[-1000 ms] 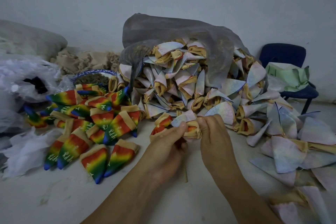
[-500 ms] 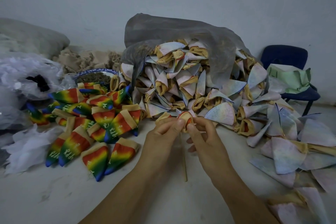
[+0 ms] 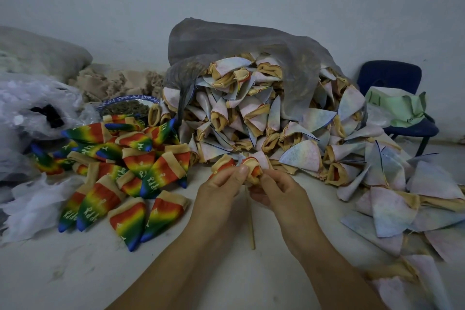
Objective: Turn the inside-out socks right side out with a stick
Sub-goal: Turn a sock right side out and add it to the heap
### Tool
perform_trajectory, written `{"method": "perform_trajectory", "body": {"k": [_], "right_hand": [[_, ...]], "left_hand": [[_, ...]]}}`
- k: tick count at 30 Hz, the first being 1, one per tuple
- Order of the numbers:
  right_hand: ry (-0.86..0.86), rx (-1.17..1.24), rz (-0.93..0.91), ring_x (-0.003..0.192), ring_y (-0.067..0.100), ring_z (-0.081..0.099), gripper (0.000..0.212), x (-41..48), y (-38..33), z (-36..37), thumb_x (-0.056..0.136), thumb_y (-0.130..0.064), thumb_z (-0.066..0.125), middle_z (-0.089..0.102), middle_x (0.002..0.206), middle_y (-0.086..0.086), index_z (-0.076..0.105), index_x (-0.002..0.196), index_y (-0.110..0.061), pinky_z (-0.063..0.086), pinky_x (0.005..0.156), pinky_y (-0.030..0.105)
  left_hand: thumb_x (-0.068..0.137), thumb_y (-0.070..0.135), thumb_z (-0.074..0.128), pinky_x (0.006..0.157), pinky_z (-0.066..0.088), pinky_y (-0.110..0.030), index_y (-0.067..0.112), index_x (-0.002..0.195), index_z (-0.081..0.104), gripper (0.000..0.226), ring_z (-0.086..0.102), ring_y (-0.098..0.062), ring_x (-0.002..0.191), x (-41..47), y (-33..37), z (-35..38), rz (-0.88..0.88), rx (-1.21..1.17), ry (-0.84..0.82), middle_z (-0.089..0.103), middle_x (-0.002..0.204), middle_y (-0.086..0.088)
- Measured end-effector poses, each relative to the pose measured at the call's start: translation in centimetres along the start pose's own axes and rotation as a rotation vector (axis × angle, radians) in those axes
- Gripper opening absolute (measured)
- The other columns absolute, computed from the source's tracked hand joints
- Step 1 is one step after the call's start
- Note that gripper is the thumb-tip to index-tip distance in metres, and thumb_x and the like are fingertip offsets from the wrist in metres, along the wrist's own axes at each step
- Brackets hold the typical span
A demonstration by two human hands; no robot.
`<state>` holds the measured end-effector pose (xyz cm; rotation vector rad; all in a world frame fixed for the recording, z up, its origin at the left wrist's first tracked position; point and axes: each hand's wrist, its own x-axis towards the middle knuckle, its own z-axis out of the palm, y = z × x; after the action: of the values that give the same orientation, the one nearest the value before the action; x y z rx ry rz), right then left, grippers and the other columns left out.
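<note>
A small sock [image 3: 253, 170] sits bunched on the top of a thin wooden stick [image 3: 250, 219] that stands on the floor between my hands. Its tan cuff and red-orange outside show at the top, with pale inside fabric behind. My left hand [image 3: 222, 192] pinches the sock's left side with thumb and fingertips. My right hand [image 3: 276, 192] pinches its right side. A big heap of pale inside-out socks [image 3: 264, 118] spills from a grey plastic bag [image 3: 241, 45] right behind. Rainbow socks [image 3: 125, 173], right side out, lie in a pile to the left.
More pale socks [image 3: 402, 209] spread over the floor at the right. A blue chair [image 3: 400, 98] with green cloth stands at the far right. White plastic bags [image 3: 30, 113], beige fabric scraps and a blue-rimmed plate [image 3: 125, 107] lie at the left, against the wall.
The sock has been pulled down over the stick's top, so more of its red-orange outside shows. Both hands have drawn a little lower and closer together around it.
</note>
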<state>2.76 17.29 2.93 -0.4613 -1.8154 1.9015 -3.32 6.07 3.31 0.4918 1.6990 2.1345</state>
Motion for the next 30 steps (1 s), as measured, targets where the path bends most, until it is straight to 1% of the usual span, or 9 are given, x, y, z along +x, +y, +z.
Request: {"method": "perform_trajectory", "body": {"k": [3, 6, 9, 12, 14, 18, 22, 26, 30], "right_hand": [[-0.005, 0.009, 0.031, 0.078, 0.014, 0.071, 0.016, -0.2, 0.1, 0.0, 0.094, -0.016, 0.055, 0.073, 0.083, 0.001, 0.070, 0.090, -0.019, 0.054, 0.066, 0.018], [-0.019, 0.123, 0.081, 0.082, 0.019, 0.071, 0.020, 0.0, -0.2, -0.3, 0.096, -0.013, 0.049, 0.074, 0.089, 0.006, 0.069, 0.097, -0.013, 0.055, 0.068, 0.021], [-0.012, 0.195, 0.050, 0.089, 0.018, 0.071, 0.023, 0.0, -1.0, -0.6, 0.096, -0.029, 0.052, 0.073, 0.096, 0.002, 0.065, 0.109, -0.014, 0.056, 0.070, 0.024], [-0.061, 0.049, -0.056, 0.094, 0.009, 0.069, 0.034, -0.5, -0.9, 0.2, 0.087, -0.046, 0.056, 0.071, 0.103, -0.006, 0.067, 0.111, -0.025, 0.056, 0.077, 0.021], [-0.036, -0.011, -0.075, 0.093, 0.006, 0.069, 0.028, -0.7, -0.8, 0.5, 0.089, -0.039, 0.057, 0.072, 0.101, -0.012, 0.068, 0.111, -0.027, 0.054, 0.077, 0.015], [0.045, 0.027, -0.074, 0.089, 0.005, 0.070, 0.020, -0.8, -0.8, 0.4, 0.095, -0.032, 0.054, 0.073, 0.093, -0.013, 0.073, 0.095, -0.033, 0.051, 0.072, 0.010], [0.103, 0.234, -0.012, 0.091, 0.009, 0.069, 0.027, -0.9, -1.1, 0.7, 0.096, -0.023, 0.052, 0.074, 0.094, -0.003, 0.077, 0.085, -0.027, 0.054, 0.074, 0.014], [0.108, 0.361, 0.085, 0.095, 0.014, 0.069, 0.022, -0.7, -1.3, 0.7, 0.096, -0.019, 0.052, 0.074, 0.097, 0.004, 0.073, 0.098, -0.013, 0.056, 0.076, 0.019], [0.110, 0.405, 0.134, 0.095, 0.016, 0.070, 0.022, -0.6, -0.8, 0.7, 0.097, -0.015, 0.051, 0.074, 0.098, 0.007, 0.072, 0.100, -0.009, 0.056, 0.077, 0.020]], "left_hand": [[0.078, 0.050, 0.063, 0.103, 0.048, -0.043, 0.033, 0.096, 0.077, 0.029, 0.064, -0.021, 0.111, 0.1, 0.1, -0.2, 0.039, -0.046, -0.015, 0.072, 0.111, 0.000], [0.080, 0.050, 0.064, 0.098, 0.050, -0.041, 0.034, 0.091, 0.074, 0.022, 0.065, -0.018, 0.105, 0.2, 0.1, -0.1, 0.097, 0.024, -0.010, 0.072, 0.106, 0.002], [0.076, 0.052, 0.066, 0.087, 0.050, -0.033, 0.035, 0.089, 0.071, 0.022, 0.067, -0.008, 0.093, 0.2, 0.1, -0.2, 0.103, 0.044, 0.022, 0.073, 0.099, 0.006], [0.077, 0.050, 0.067, 0.087, 0.053, -0.033, 0.035, 0.089, 0.069, 0.020, 0.069, -0.009, 0.096, 0.4, -0.1, -0.5, 0.133, 0.077, -0.004, 0.073, 0.102, 0.006], [0.078, 0.048, 0.067, 0.086, 0.056, -0.030, 0.032, 0.088, 0.069, 0.019, 0.069, -0.012, 0.099, 0.4, -0.2, -0.4, 0.150, 0.067, -0.026, 0.073, 0.104, 0.004], [0.080, 0.046, 0.063, 0.080, 0.054, -0.018, 0.030, 0.085, 0.068, 0.017, 0.069, -0.008, 0.097, 0.3, -0.3, -0.4, 0.145, 0.057, -0.028, 0.073, 0.100, 0.005], [0.095, 0.032, 0.058, 0.085, 0.050, -0.028, 0.034, 0.088, 0.070, 0.014, 0.065, -0.007, 0.094, 0.5, -0.9, -0.4, 0.152, 0.121, 0.010, 0.070, 0.097, 0.006], [0.096, 0.028, 0.058, 0.079, 0.051, -0.019, 0.035, 0.088, 0.070, 0.015, 0.065, -0.004, 0.092, 0.3, -0.8, -0.1, 0.179, 0.115, 0.023, 0.071, 0.097, 0.007], [0.097, 0.021, 0.059, 0.094, 0.052, -0.033, 0.027, 0.089, 0.070, 0.015, 0.065, -0.019, 0.105, -0.1, -0.8, 0.1, 0.180, 0.041, 0.011, 0.068, 0.111, -0.007]]}}
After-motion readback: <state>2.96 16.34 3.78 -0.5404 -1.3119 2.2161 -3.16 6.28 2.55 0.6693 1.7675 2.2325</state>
